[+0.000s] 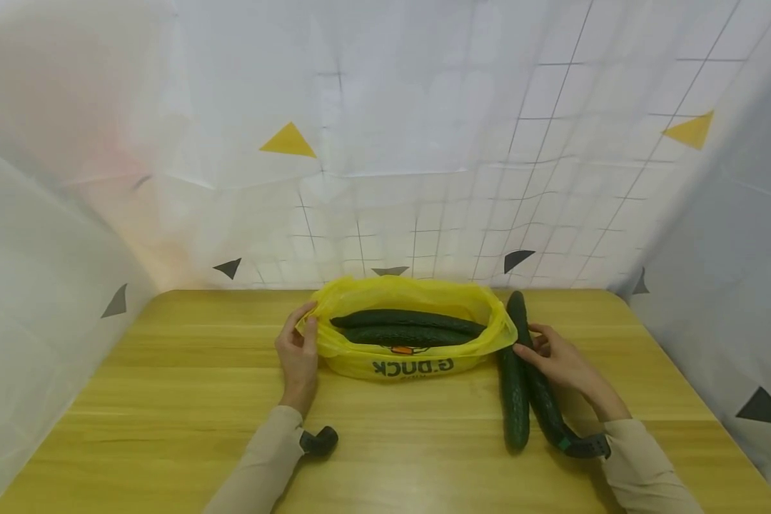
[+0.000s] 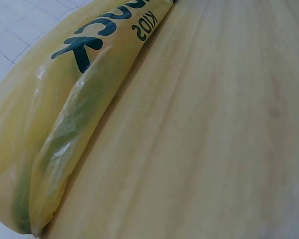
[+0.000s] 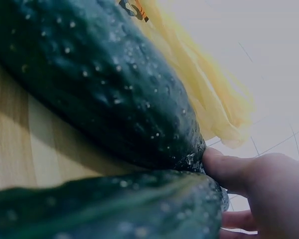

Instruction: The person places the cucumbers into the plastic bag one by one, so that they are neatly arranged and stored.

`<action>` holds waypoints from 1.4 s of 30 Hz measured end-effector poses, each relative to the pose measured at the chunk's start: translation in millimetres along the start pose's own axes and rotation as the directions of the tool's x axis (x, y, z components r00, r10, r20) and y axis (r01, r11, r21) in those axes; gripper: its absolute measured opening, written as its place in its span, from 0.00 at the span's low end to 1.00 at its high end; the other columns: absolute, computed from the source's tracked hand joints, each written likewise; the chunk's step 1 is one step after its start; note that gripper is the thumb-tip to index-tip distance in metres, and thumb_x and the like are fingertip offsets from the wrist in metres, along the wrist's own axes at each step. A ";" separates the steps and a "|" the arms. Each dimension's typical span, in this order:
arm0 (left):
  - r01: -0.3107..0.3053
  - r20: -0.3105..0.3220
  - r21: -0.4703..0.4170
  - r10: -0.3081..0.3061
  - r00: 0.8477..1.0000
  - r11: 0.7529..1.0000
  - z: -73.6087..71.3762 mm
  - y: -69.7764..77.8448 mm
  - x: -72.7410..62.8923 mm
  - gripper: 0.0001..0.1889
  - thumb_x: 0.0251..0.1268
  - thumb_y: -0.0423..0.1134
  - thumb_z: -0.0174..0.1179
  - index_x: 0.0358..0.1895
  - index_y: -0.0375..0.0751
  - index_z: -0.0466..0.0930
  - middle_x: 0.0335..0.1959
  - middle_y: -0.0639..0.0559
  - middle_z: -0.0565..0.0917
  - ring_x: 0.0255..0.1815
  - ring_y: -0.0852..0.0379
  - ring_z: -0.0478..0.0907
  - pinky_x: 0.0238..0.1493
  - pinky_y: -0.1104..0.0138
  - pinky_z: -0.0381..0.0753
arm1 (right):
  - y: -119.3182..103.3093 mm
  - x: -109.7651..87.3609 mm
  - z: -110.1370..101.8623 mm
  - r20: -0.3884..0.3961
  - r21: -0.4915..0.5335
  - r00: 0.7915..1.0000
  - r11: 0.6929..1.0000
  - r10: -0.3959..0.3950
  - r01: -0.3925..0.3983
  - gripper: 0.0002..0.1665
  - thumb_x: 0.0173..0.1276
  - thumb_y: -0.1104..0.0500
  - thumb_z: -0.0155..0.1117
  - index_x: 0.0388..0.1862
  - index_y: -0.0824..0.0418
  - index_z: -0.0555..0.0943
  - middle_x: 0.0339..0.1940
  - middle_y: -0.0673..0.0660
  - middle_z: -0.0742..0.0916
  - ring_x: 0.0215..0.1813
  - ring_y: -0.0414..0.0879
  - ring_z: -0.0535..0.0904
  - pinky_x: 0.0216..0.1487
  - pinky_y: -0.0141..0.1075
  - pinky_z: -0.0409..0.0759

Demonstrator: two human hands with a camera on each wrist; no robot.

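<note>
A yellow plastic bag [image 1: 417, 368] with dark lettering lies with its mouth open, two dark green cucumbers [image 1: 401, 335] side by side inside. At the bag's left rim, my left hand [image 1: 298, 360] pinches the plastic between thumb and fingers. To the right of the bag are two more cucumbers, a left one [image 1: 515, 410] and a right one [image 1: 545, 400], crossing close together. My right hand [image 1: 562, 364] holds the right cucumber, thumb on one side and fingers on the other. In the right wrist view the thumb [image 3: 229, 167] touches the tip of the neighbouring cucumber [image 3: 104, 84].
The wooden table [image 1: 167, 400] has rounded far corners. White sheeting [image 1: 398, 143] with a grid and coloured triangles hangs behind it and along both sides. Black devices are strapped to the left wrist [image 1: 321, 442] and the right wrist [image 1: 585, 446].
</note>
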State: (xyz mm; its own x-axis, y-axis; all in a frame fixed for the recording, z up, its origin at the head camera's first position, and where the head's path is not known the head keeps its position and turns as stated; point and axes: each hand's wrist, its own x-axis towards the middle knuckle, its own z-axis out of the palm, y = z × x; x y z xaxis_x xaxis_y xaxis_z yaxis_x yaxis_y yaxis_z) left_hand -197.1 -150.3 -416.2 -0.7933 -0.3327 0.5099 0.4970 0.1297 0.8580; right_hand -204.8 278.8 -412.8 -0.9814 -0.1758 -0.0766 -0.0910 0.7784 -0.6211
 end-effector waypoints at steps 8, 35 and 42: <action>0.013 0.002 0.003 -0.013 1.000 1.000 -0.4 0.4 0.0 0.14 0.69 0.32 0.52 0.54 0.33 0.78 0.50 0.36 0.80 0.18 0.66 0.60 0.19 0.75 0.62 | 2.2 0.9 0.7 0.005 -0.017 1.000 1.000 0.008 -0.008 0.46 0.70 0.38 0.51 0.71 0.72 0.56 0.59 0.77 0.73 0.58 0.68 0.72 0.50 0.55 0.75; 0.026 0.004 -0.036 -0.026 1.000 0.999 -0.7 2.0 1.9 0.14 0.69 0.32 0.52 0.55 0.33 0.77 0.50 0.37 0.79 0.19 0.67 0.60 0.20 0.76 0.63 | -1.2 0.4 3.2 -0.042 -0.011 0.998 0.999 0.046 -0.047 0.45 0.72 0.38 0.45 0.68 0.75 0.61 0.59 0.76 0.75 0.57 0.68 0.73 0.52 0.54 0.75; 0.039 0.004 -0.029 -0.038 0.999 0.999 -0.2 1.5 0.2 0.14 0.69 0.32 0.52 0.55 0.33 0.78 0.51 0.36 0.79 0.18 0.67 0.60 0.19 0.76 0.63 | 2.7 -1.5 -1.0 0.016 0.133 0.995 0.986 0.097 -0.099 0.44 0.75 0.39 0.39 0.70 0.75 0.56 0.69 0.77 0.63 0.67 0.72 0.60 0.62 0.61 0.64</action>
State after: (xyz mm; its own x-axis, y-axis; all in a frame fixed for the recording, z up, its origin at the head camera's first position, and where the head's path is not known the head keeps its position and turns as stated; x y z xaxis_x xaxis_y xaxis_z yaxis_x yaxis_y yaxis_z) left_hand -196.4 -150.4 -414.8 -0.8133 -0.3336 0.4768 0.4761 0.0897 0.8748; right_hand -203.7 281.8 -413.5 -0.9828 -0.1089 -0.1491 0.0295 0.7047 -0.7089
